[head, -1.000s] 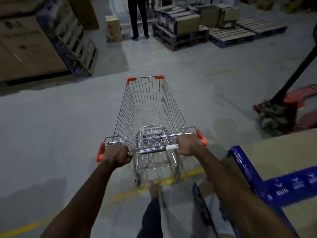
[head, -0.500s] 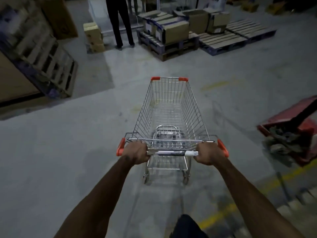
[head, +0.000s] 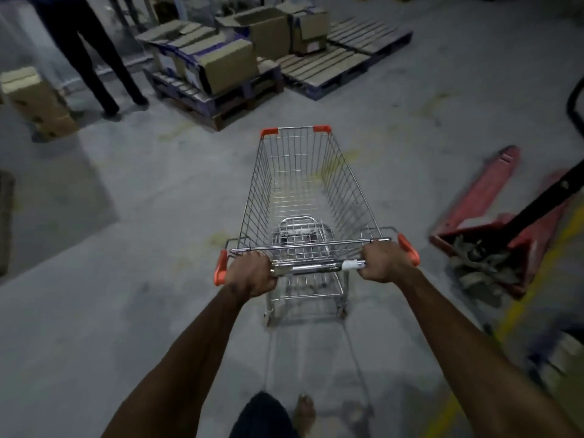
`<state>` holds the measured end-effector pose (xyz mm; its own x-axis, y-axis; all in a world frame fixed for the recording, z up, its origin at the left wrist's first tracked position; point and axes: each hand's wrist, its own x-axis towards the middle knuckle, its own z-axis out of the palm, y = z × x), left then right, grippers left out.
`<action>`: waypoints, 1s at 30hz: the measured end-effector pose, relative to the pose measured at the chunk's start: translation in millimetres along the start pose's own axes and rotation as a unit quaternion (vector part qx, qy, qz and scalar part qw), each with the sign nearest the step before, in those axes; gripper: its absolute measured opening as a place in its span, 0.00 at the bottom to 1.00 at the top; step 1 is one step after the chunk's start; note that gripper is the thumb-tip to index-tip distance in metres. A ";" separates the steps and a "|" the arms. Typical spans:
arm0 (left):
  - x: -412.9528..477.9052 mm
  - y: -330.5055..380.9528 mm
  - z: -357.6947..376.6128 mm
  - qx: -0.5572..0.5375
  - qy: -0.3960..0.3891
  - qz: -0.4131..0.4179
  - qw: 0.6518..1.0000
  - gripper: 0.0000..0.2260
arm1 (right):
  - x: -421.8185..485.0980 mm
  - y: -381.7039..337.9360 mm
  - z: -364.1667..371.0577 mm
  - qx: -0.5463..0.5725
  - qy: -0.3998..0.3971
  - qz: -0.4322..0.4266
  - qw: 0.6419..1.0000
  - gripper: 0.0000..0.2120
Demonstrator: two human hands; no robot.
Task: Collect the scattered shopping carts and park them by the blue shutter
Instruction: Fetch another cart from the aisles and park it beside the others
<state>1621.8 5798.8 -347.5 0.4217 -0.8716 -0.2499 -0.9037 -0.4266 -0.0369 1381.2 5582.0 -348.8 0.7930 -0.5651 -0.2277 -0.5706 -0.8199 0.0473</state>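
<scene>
To roll the shopping cart [head: 303, 197] well I judge I should push evenly through both arms and steer its nose between the pallets of boxes [head: 218, 74] far ahead and the red pallet jack [head: 493, 222] off to my right grip's side. The cart stands on the floor straight ahead of me, empty. My left grip [head: 251, 273] and right grip [head: 384, 262] are each wrapped tight round the handle bar [head: 316, 267], one at either end; no blue shutter is in sight.

Glossy metal-wire shopping cart [head: 303, 197], matt orange plastic corner caps [head: 269, 132], rough grey concrete floor [head: 126, 311].
</scene>
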 end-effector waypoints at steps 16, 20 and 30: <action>517.6 14.4 -121.5 0.030 0.051 0.152 0.987 0.20 | 359.5 248.3 -73.1 0.044 -0.019 0.150 0.988 0.12; 637.6 36.6 -156.8 0.050 0.044 0.187 0.980 0.18 | 434.5 316.6 -90.2 0.049 -0.025 0.184 0.981 0.14; 931.0 155.8 -243.6 0.079 0.045 0.249 0.964 0.21 | 600.2 538.3 -129.5 0.071 -0.018 0.251 0.965 0.12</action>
<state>1891.7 4862.1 -350.3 -0.0694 -0.9795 -0.1891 -0.9929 0.0862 -0.0824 1577.7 4789.6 -333.9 0.4016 -0.8826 -0.2446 -0.9070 -0.4202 0.0269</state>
